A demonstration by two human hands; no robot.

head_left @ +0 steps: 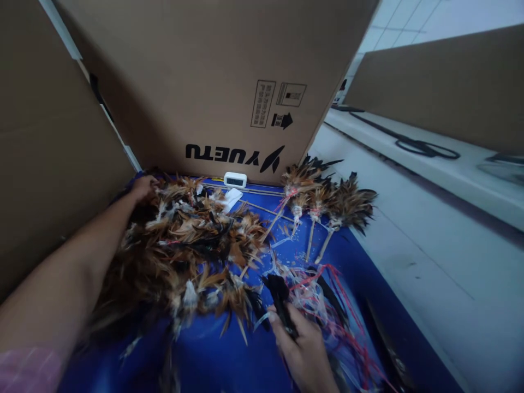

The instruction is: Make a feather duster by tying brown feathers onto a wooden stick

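At the far left end of a brown and black feather pile (196, 234), my left hand (145, 188) has its fingers curled at the feathers, with the tips partly hidden among them. My right hand (301, 344), low and right of centre, is closed around a dark bunch of black feathers (279, 292) that sticks up past the thumb. Just right of that hand lies a tangle of white and pink plastic strips (315, 295). Several tied feather bundles on sticks (323, 202) rest at the back right of the blue surface.
A large cardboard box (213, 82) stands along the back, and a cardboard panel (49, 136) rises at the left. Before the box sit a small white device with a display (235, 180) and thin sticks (262, 207). A long dark object (385, 338) lies near the right edge.
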